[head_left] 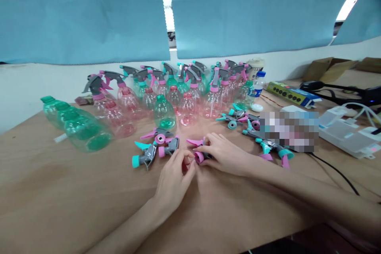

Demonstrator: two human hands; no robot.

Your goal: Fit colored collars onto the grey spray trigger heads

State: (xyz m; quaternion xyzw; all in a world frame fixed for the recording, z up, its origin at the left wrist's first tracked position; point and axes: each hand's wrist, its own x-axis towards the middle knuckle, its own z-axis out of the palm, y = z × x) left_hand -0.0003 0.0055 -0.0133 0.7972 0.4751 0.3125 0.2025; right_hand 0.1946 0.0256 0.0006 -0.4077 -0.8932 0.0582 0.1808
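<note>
Mid-frame, the right hand (222,152) has fingers clamped on a gray-and-pink spray head (198,156); the left hand (174,178) curls its fingers beside it, their grip unclear. Loose sprayers (149,155) flank both; bottles (187,109) crowd the surface (89,190) at upper middle.

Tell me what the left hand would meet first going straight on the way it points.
Most likely the pink-collared spray head in the right hand; depth leaves unclear whether the left hand touches it.
</note>
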